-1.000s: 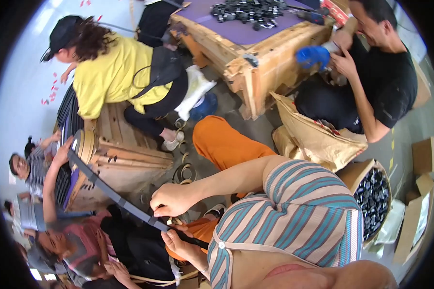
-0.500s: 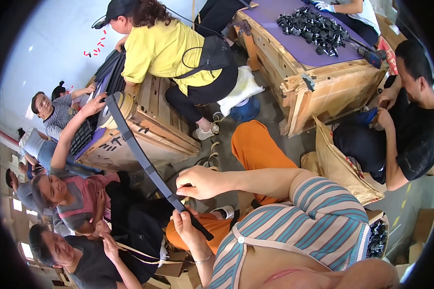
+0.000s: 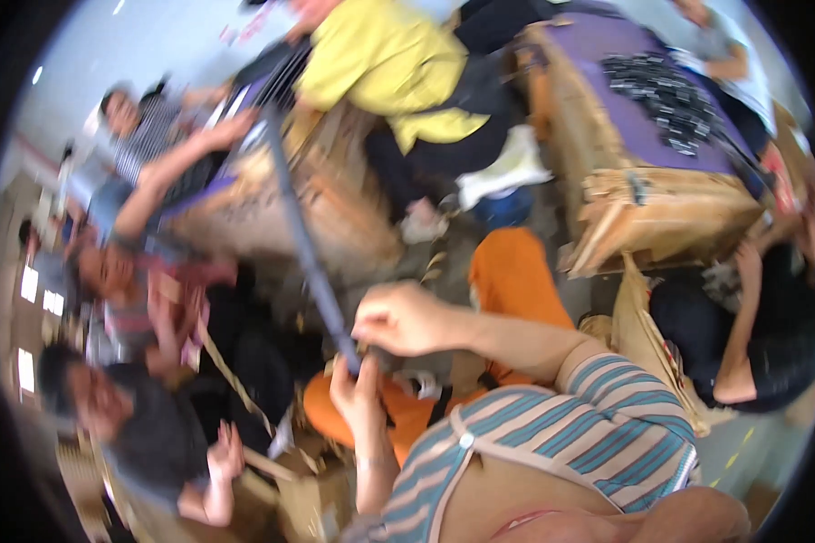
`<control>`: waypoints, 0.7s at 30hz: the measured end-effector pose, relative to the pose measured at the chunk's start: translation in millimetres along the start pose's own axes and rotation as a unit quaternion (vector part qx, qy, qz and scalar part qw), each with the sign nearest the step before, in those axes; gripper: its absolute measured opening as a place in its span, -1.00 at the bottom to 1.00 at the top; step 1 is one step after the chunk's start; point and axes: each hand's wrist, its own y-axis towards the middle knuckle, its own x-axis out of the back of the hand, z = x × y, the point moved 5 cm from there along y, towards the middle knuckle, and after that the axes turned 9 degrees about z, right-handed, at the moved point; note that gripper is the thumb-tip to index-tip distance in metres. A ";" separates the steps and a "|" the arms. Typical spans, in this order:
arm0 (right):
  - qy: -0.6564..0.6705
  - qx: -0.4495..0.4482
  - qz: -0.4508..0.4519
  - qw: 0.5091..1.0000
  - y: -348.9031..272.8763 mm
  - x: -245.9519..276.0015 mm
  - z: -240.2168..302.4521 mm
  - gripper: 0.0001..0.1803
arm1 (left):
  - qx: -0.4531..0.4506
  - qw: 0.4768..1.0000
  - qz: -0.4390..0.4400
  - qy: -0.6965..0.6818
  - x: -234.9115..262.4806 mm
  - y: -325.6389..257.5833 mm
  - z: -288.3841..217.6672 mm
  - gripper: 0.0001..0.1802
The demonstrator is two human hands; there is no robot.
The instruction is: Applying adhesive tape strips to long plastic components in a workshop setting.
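Note:
A long, flat, dark grey bar slants up and away from me, smeared by motion. My left hand grips its near end between thumb and fingers. Right beside that end is my right hand, fingers curled and thumb pressed in. Whatever the right fingers pinch, if anything, is too blurred to make out. At the bar's far end, a co-worker's hand reaches from the left.
A wooden crate stands beyond the bar, with a person in a yellow shirt behind it. Another crate bears a pile of black parts. Co-workers sit close on the left and right. Cardboard boxes lie near my left.
The view has swung, shifting the surroundings rightward. My left hand now grips the bar's near end, which stuck out past it before. My right hand stays curled beside the bar.

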 end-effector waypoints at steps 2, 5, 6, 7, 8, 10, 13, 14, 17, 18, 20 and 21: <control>-0.016 0.030 -0.027 0.999 2.2 10.3 1.0 -0.91 | 0.033 0.999 -0.004 -0.019 -11.0 6.4 -12.7 -0.88; 0.006 -0.030 -0.031 0.999 11.1 13.0 12.9 -0.91 | 0.014 1.000 0.000 -0.025 3.7 17.3 -0.3 -0.85; 0.028 -0.034 -0.027 0.999 12.9 10.8 13.8 -0.92 | 0.037 0.999 -0.005 -0.035 7.6 15.7 -2.1 -0.86; 0.027 -0.034 -0.019 0.999 14.5 7.0 14.1 -0.92 | 0.015 0.999 -0.008 -0.042 13.0 16.1 -1.0 -0.86; 0.024 -0.033 -0.013 0.999 15.7 3.5 14.8 -0.92 | -0.009 0.999 -0.009 -0.049 17.5 15.3 -0.9 -0.87; 0.020 -0.024 -0.006 0.999 15.9 -1.6 17.6 -0.91 | -0.011 0.998 -0.018 -0.052 25.0 13.3 0.9 -0.86; 0.010 -0.035 -0.002 0.999 14.5 -2.8 26.6 -0.91 | -0.020 0.998 -0.030 -0.052 30.6 8.2 -5.3 -0.81; 0.010 -0.034 0.002 0.999 13.4 -4.8 30.2 -0.91 | -0.027 0.998 -0.038 -0.049 33.0 6.4 -7.7 -0.78; 0.009 -0.023 -0.011 1.000 11.2 -7.8 40.0 -0.92 | -0.041 0.996 -0.024 -0.072 38.1 2.7 -10.6 -0.77; 0.005 -0.018 -0.018 1.000 11.2 -8.1 41.9 -0.91 | -0.040 0.996 -0.015 -0.080 38.6 2.5 -11.7 -0.78; 0.001 -0.013 -0.024 1.000 10.7 -8.8 45.5 -0.91 | -0.026 0.997 -0.020 -0.069 39.7 0.3 -13.2 -0.79; -0.006 -0.016 -0.025 1.000 10.9 -8.8 47.3 -0.91 | -0.013 0.998 -0.025 -0.057 40.7 -0.1 -13.0 -0.80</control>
